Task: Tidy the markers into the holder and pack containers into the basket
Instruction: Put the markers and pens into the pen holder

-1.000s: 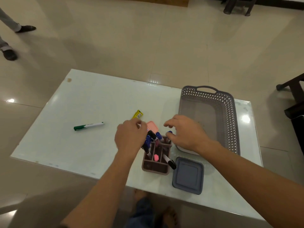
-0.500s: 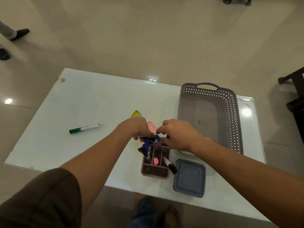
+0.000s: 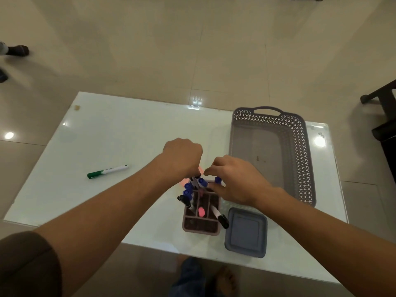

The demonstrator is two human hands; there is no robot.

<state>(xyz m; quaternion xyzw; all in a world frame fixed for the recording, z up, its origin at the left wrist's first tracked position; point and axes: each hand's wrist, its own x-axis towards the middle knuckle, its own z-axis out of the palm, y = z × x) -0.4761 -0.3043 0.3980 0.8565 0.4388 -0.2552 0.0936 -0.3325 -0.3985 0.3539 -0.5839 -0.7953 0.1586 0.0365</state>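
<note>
Nearest, in the lower middle of the frame, a slate-blue square lidded plastic container sat on the white glass table, just right of a brown compartmented plastic marker holder. A black-capped marker leaned out of the holder towards the container, beside a pink-capped one. Blue-capped markers stood at the holder's far left. Above its far end the two hands were close together. The left hand was curled round a white-barrelled marker, which pointed down into the holder. The right hand arched over another blue cap; I could not tell whether it gripped it. Further left lay a green-capped white marker, well apart. At the upper right stood a grey perforated plastic basket.
</note>
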